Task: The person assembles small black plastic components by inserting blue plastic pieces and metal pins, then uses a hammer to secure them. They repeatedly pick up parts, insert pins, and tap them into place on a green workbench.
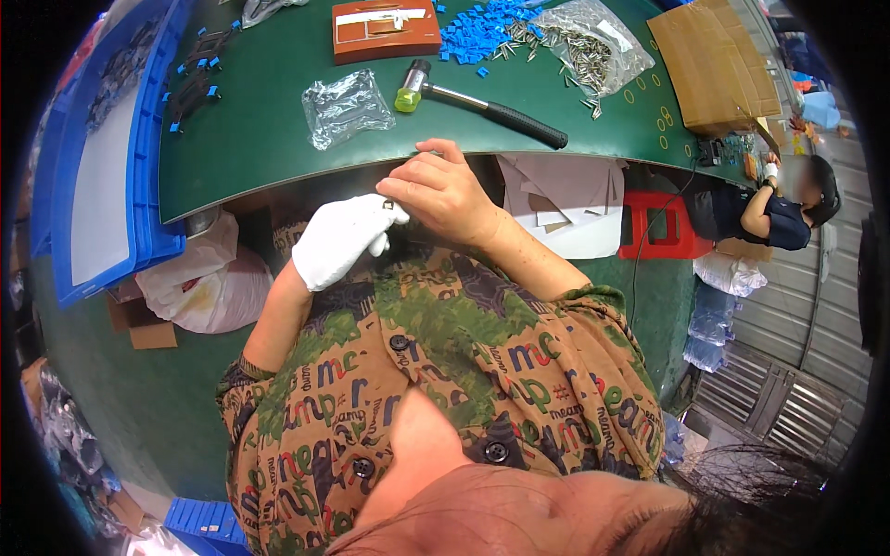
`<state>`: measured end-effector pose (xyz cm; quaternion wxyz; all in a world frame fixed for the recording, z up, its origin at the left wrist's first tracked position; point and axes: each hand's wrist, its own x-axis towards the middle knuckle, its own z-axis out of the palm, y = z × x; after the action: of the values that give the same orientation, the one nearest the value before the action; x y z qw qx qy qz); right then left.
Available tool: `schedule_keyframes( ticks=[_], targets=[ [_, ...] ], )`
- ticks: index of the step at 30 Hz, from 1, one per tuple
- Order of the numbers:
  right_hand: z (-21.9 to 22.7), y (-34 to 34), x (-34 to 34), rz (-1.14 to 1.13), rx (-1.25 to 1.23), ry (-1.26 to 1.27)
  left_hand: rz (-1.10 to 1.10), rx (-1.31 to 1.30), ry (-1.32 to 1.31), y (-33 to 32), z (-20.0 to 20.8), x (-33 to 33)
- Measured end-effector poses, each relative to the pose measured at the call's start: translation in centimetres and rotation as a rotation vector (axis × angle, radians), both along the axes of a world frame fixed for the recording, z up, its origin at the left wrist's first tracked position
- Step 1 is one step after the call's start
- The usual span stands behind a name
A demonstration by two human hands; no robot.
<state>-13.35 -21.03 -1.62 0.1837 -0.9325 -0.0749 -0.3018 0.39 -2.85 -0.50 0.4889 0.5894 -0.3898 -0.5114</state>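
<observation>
My left hand (341, 243) wears a white glove and is closed, its fingertips pinched around a small metal piece (388, 205), too tiny to name. Bare, my right hand (438, 196) meets it from the right, thumb and forefinger drawn together at the same piece. Both hands are held in front of my chest, just off the near table edge. Beyond them on the green table lie a hammer (491, 109) with a black grip and a yellow-green face, and a clear plastic bag (348, 108) with dark contents.
Blue plastic clips (477, 35) and loose metal pins lie beside a clear bag of pins (593, 46). A red-brown box (385, 32), black brackets (193, 93), a cardboard box (712, 69) and a blue crate (111, 176) surround these. A red stool (660, 225) and a co-worker (774, 208) are at right.
</observation>
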Motion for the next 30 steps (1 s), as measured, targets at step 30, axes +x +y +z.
schedule_keyframes(
  ticks=[30],
  targets=[
    [-0.9, 0.8, 0.0, 0.058, 0.023, 0.048, 0.030, 0.073, -0.028, 0.7, -1.1, -1.3]
  ],
)
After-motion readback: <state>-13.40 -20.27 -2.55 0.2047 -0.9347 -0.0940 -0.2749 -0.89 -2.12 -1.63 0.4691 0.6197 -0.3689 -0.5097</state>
